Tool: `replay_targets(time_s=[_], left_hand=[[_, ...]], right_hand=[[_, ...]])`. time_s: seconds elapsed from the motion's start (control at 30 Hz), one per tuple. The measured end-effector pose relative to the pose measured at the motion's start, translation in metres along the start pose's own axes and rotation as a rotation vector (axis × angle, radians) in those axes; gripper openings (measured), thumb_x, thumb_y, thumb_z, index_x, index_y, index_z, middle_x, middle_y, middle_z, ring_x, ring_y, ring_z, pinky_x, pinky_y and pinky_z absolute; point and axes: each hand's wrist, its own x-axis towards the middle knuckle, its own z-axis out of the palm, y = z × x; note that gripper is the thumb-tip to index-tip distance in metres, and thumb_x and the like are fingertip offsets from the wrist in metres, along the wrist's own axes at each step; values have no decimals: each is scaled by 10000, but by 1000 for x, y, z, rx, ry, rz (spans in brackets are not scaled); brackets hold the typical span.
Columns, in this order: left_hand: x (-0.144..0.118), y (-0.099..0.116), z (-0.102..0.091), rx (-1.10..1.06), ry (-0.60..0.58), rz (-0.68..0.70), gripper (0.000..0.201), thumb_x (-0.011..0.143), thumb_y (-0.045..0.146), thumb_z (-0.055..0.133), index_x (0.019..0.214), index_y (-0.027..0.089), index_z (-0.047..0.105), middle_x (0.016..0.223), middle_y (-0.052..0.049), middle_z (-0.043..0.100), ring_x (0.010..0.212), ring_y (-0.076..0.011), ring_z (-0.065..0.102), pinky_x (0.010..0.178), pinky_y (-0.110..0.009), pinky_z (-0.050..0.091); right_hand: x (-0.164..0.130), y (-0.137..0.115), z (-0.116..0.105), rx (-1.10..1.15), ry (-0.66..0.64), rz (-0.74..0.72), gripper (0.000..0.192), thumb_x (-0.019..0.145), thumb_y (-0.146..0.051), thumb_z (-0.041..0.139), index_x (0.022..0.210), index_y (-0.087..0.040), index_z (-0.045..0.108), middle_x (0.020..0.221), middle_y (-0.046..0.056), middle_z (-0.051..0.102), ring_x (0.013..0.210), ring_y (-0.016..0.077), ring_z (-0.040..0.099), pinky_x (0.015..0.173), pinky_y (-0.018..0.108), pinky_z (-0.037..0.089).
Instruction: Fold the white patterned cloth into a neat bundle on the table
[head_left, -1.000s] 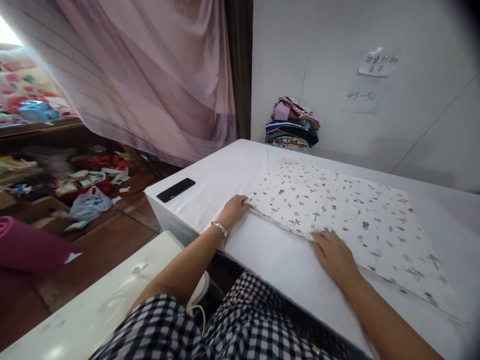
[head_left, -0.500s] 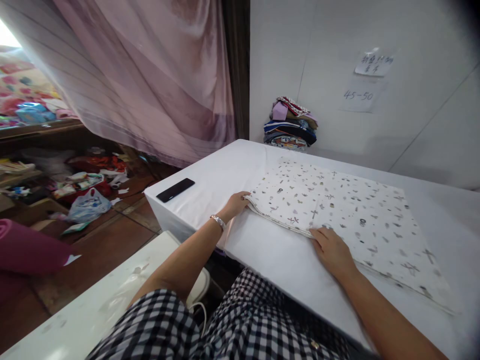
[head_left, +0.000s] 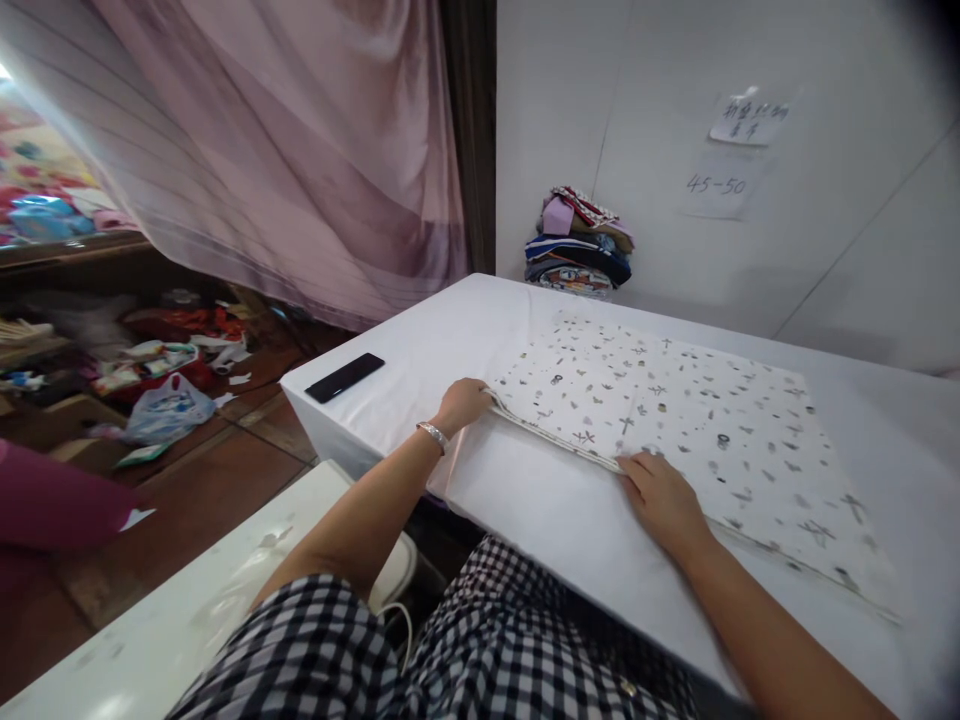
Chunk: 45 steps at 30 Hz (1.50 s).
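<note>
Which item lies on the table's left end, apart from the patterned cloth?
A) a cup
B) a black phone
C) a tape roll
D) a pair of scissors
B: a black phone lies flat on the white table, left of the patterned cloth that both hands touch.

Your left hand's (head_left: 463,404) fingertips hide under the printed cloth's (head_left: 675,430) nine o'clock corner; the wall notes (head_left: 739,145) at one o'clock are unreadable.
</note>
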Motion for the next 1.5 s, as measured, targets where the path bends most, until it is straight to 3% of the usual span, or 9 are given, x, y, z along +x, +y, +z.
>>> replay_targets(time_s=[0.13,0.43,0.5,0.67,0.83,1.03,1.33,1.5], left_hand=[[-7,-2,6,73,7,0,241,710,222,520,861,225,708,859,-63,697,814,-222,613,698,-288,447],[-17,-15,4,26,18,23,342,764,216,477,1036,267,678,896,-19,680,828,-191,610,709,-280,460],[-17,-19,5,85,49,110,326,770,225,491,1038,250,675,993,-40,656,879,-202,602,741,-298,467],[-18,-25,8,198,125,507,356,787,159,491,1108,226,628,1194,-65,578,1108,-222,508,917,-355,427],[-21,-9,13,200,14,762,296,841,178,478,1095,217,624,1145,-85,608,1097,-220,515,954,-411,391],[-19,6,22,181,-64,806,242,873,213,463,1030,219,647,1063,-75,636,1029,-204,543,929,-396,392],[-19,9,32,200,16,830,258,906,225,406,938,207,661,970,-65,654,921,-193,565,821,-350,412],[-23,8,32,198,-15,858,278,911,215,386,957,209,660,984,-68,644,941,-191,553,851,-357,409]], right_hand=[[0,-1,-2,3,0,-9,280,905,-202,392,1032,-171,640,928,81,606,816,199,524,691,308,434],[1,-1,-3,-10,9,-15,281,905,-216,388,1015,-203,646,908,73,598,793,193,525,665,303,420],[1,-1,-2,-12,19,-13,283,902,-211,386,1013,-204,646,898,73,597,788,194,523,665,308,418],[2,-5,-2,-30,16,-14,269,896,-211,404,1026,-177,637,929,86,598,821,210,523,694,326,410],[12,-19,-7,-42,-34,-32,258,907,-245,424,1069,-159,606,979,103,599,876,225,518,745,338,397],[29,-35,-11,-37,-95,-40,232,913,-256,433,1028,-172,617,959,88,601,873,214,514,754,330,386],[42,-40,-4,-37,-71,-42,268,923,-175,394,1039,-162,635,928,82,606,838,193,507,734,302,385],[38,-40,-1,-35,-66,-69,257,906,-139,410,978,-168,654,929,83,603,831,195,492,722,299,385]])
